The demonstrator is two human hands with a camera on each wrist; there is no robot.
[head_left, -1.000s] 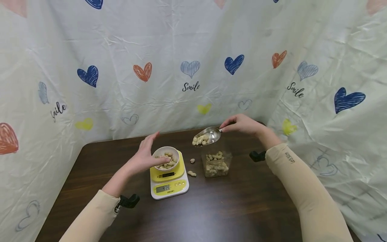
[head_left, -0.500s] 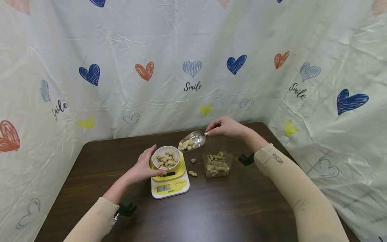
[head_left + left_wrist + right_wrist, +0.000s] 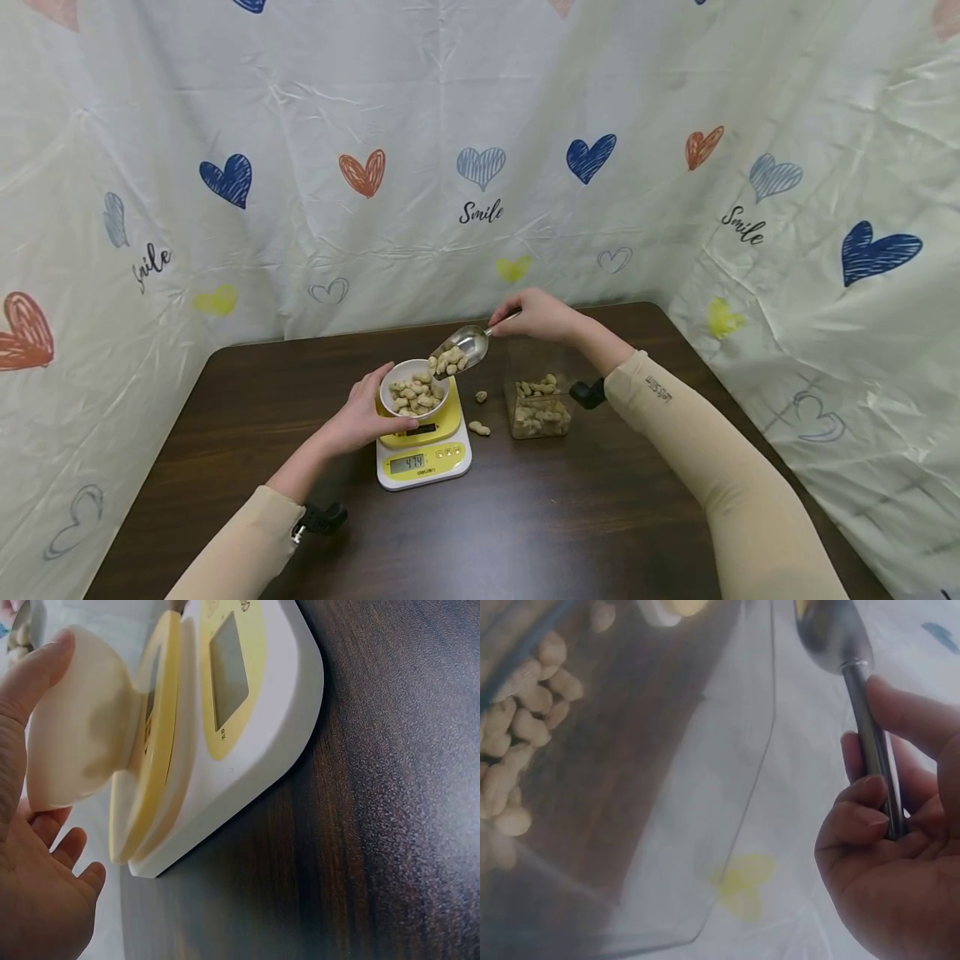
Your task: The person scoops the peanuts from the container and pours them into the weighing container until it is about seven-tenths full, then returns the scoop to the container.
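My right hand (image 3: 536, 315) grips the handle of a metal scoop (image 3: 474, 340), thumb and fingers round it in the right wrist view. Several unshelled peanuts (image 3: 448, 361) lie in the scoop, whose lip overlaps the right rim of a white bowl (image 3: 390, 408). More peanuts fill part of that bowl, which stands on a yellow and white kitchen scale (image 3: 431, 477). My left hand (image 3: 362, 421) holds the bowl from the left, thumb at its near side and fingers at its far side. The left wrist view shows the thumb against the bowl's outer wall (image 3: 79, 727).
To the right of the scale stands a clear plastic container (image 3: 516, 432) with peanuts in it. Two loose pieces, a peanut (image 3: 479, 428) and a smaller one (image 3: 481, 397), lie between them. A heart-print curtain (image 3: 420, 275) hangs behind the dark wooden table (image 3: 525, 533).
My right hand has carried the loaded scoop left from above the container to the bowl's rim. My left hand has closed in around the bowl.
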